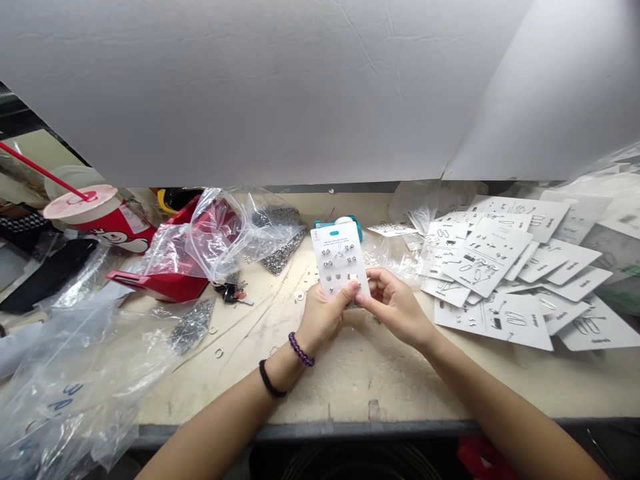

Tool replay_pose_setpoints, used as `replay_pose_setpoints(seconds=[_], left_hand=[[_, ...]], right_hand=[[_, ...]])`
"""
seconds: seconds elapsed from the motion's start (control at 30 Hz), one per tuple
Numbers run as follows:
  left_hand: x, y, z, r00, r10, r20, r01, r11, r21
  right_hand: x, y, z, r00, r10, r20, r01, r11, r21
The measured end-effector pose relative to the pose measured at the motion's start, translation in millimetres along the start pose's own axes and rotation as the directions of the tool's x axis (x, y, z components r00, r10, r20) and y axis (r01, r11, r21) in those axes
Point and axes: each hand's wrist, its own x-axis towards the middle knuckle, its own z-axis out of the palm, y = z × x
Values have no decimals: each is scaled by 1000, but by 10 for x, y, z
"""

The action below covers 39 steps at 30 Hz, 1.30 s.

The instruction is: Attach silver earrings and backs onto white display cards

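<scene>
Over the counter (350,380), left grip (323,317) and right grip (395,303) pinch the card (339,257) at its foot; its long axis rises above them.

Card (340,257) white, teal label (334,234) at top, rows of small silver pieces; left of card, cup (113,230) red with pale pink lid (80,201) and red straw (40,171), tray (165,283) red; right of card, loose cards (500,267) white with black print; below card, bracelet (301,350) purple beads, band (270,381) black; table (360,373) beige.
</scene>
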Motion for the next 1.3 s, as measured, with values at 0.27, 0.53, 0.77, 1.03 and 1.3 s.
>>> replay_pose_setpoints(seconds=[0.27,0.53,0.77,1.03,1.3], left_hand=[[4,-70,-80,995,35,95,-50,987,156],[147,77,-209,988,86,-131,-82,996,36],[141,333,-373,927,-122,354,-135,773,620],[385,736,-560,974,7,225,-224,136,965],[1387,894,-409,937,-59,344,-342,40,939]], right_hand=[[26,-6,-14,996,60,-72,-54,995,84],[172,-181,-161,964,-5,-266,2,1000,-11],[552,-241,-268,952,-114,-285,56,978,-202],[910,-336,-277,972,-232,-28,140,675,-724],[1473,-295,-245,966,9,257,254,134,-958]])
